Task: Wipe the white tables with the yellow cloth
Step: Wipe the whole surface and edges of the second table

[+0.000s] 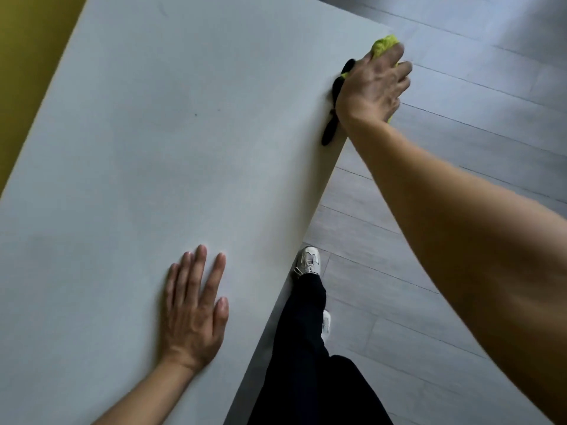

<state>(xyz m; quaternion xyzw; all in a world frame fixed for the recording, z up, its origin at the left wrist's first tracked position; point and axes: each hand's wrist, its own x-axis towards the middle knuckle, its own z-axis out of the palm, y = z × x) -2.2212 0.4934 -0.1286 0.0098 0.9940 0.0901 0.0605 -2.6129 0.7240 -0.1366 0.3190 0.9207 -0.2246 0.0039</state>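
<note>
While left hand lies flat on white table, yellow cloth under curled right hand, at far edge.

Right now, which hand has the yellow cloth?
The right hand, at the table's far edge, holds the yellow cloth; the left hand rests flat, holding nothing.

- The table has a smooth, matt white top.
- The yellow cloth looks fuzzy and nubbly, like microfibre, with black fabric trim.
- The floor is pale grey wood-look planks, matt with a faint sheen.
- The trousers are matt black cloth.
</note>
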